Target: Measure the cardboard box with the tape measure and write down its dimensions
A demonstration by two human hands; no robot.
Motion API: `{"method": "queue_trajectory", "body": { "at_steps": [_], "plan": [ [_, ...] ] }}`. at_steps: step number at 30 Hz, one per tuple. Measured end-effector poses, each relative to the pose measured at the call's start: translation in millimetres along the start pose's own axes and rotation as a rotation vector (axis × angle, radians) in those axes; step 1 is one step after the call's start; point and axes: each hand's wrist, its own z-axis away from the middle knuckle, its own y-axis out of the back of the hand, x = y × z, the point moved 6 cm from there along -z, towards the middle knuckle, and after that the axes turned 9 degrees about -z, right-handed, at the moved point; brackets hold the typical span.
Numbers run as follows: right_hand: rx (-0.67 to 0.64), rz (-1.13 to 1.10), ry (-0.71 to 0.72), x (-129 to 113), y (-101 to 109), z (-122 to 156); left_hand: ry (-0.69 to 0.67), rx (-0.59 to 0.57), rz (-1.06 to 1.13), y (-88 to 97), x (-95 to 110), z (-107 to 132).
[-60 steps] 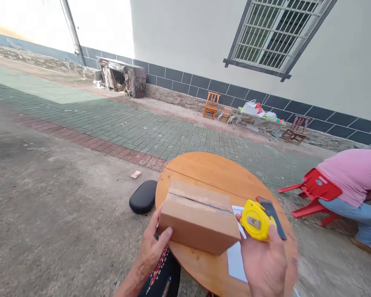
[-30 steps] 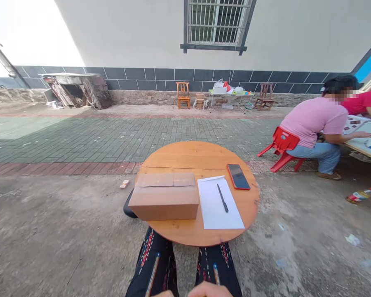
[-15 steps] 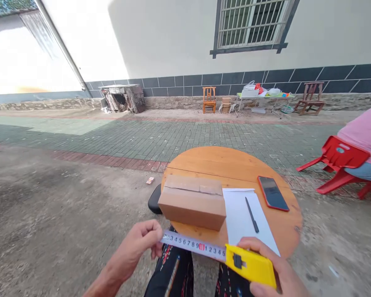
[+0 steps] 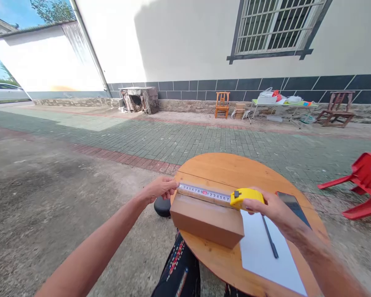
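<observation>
A yellow tape measure is gripped in my right hand. Its white blade, with black numbers and one red mark, stretches left along the far top edge of a brown cardboard box. My left hand pinches the blade's free end at the box's far left corner. Whether the blade touches the cardboard I cannot tell. To the right of the box lies white paper with a black pen on it. A phone in a red case is partly hidden behind my right forearm.
The box stands on a round wooden table before my knees. A black rounded object is beside the table's left edge. A red plastic chair stands at right, a bit of pink clothing behind it. Chairs and a cluttered folding table line the wall.
Both hands have moved up and forward from over my lap to the far side of the box, carrying the tape measure. Slightly more blade is out. The view has shifted left.
</observation>
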Motion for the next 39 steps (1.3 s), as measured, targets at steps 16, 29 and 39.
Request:
{"method": "queue_trajectory", "body": {
  "at_steps": [16,29,39],
  "plan": [
    [-0.021,0.020,-0.024,15,17,-2,0.014,-0.022,-0.196,-10.5,-1,-17],
    [-0.002,0.057,-0.020,16,43,9,-0.019,-0.098,-0.204,-23.7,6,-19],
    [-0.014,-0.019,-0.082,41,56,11,-0.007,-0.096,-0.191,-25.6,3,-22]
  ]
}}
